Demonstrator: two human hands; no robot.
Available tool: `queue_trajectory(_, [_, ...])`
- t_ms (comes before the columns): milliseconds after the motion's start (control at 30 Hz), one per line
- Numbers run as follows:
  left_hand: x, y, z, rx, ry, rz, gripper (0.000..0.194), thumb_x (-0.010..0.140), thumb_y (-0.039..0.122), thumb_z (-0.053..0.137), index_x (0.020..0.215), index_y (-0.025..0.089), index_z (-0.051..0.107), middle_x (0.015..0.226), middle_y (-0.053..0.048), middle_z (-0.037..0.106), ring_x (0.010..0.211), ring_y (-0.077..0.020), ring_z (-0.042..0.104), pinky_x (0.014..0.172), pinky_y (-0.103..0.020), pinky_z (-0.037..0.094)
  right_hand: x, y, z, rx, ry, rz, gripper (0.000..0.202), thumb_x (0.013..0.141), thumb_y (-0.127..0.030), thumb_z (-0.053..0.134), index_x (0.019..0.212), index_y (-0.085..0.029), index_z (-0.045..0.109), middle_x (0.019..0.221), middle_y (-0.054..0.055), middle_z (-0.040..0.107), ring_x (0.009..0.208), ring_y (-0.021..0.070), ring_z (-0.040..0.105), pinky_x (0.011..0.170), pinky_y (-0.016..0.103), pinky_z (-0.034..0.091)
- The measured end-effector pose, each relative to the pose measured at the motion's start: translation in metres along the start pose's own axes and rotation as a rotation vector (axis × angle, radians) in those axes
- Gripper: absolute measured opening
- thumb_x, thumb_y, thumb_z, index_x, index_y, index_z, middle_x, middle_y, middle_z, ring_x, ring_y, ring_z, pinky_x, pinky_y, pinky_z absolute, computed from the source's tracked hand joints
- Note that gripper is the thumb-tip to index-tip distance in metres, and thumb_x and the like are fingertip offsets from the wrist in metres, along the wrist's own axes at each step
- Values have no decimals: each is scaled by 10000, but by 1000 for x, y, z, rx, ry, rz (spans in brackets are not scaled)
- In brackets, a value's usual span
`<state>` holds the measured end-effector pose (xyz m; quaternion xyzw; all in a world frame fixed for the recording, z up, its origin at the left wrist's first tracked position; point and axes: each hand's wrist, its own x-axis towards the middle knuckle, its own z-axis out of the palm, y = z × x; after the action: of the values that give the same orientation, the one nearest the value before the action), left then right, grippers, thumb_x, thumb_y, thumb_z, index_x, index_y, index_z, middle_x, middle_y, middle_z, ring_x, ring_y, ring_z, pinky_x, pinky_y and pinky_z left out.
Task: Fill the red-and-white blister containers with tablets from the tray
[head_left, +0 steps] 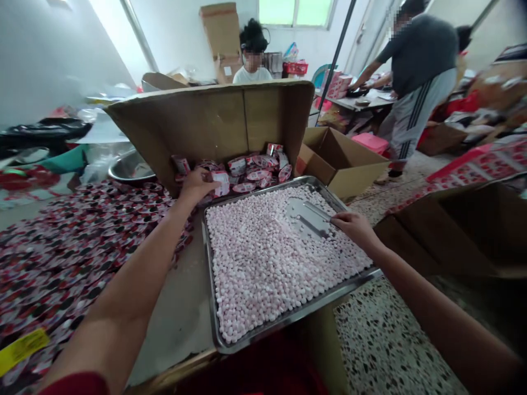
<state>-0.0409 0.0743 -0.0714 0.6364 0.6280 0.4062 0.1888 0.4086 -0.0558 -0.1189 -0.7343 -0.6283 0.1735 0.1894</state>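
My left hand (198, 185) reaches into the cardboard box lying on its side, fingers closed on a small white and pink packet (221, 184). Around it in the box lie several red and white printed packets (259, 174). My right hand (354, 227) is closed on the end of a flat metal scoop (319, 211), which rests at the far right of the metal tray (263, 343). Small pale pink and white tablets (263, 258) fill most of the tray. Bare metal shows around the scoop.
Many flat printed pouches (82, 252) cover the table to the left, near a steel bowl (129, 167). The upright cardboard wall (206, 115) stands behind the tray. An open carton (341, 159) is at the right. Two people (424, 60) are beyond.
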Motion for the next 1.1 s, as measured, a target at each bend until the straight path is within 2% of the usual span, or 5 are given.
queue_trajectory(200, [-124, 12, 37, -659, -131, -300, 577, 595, 201, 819, 1113, 160, 568, 1017, -42, 712, 870, -191, 689, 820, -348, 562, -27, -5, -2, -785, -81, -341, 307, 919, -88, 384, 981, -113, 684, 961, 173, 707, 882, 276, 690, 660, 300, 430])
queue_trajectory(433, [-227, 19, 114, -540, 119, -240, 434, 758, 248, 723, 1137, 214, 514, 1080, -33, 633, 936, -142, 624, 860, -267, 491, -58, -44, 31, -589, -245, -241, 248, 916, -125, 438, 1048, -117, 648, 895, 162, 722, 882, 278, 702, 725, 313, 443])
queue_trajectory(733, [-177, 62, 187, -625, 169, -271, 420, 808, 218, 684, 1176, 213, 481, 1150, -57, 622, 1014, -157, 614, 942, -284, 477, -37, -76, 82, -164, -138, -97, 185, 761, -127, 524, 868, -159, 672, 903, 113, 724, 879, 227, 672, 664, 250, 397])
queue_trajectory(900, [-140, 55, 155, -503, 129, -163, 412, 742, 182, 735, 1100, 224, 534, 1086, -24, 661, 954, -159, 643, 878, -263, 489, -27, -71, 77, 145, -210, -57, 194, 692, -123, 465, 780, -149, 635, 607, -16, 596, 548, 118, 585, 526, 198, 403])
queue_trajectory(1100, [-102, 26, 106, -202, 52, -28, 359, 721, 205, 758, 1035, 215, 585, 1013, -24, 698, 900, -177, 650, 786, -247, 458, -26, -86, 32, 705, -437, -23, 199, 580, -245, 568, 747, -151, 621, 551, -44, 572, 441, 79, 487, 454, 200, 423])
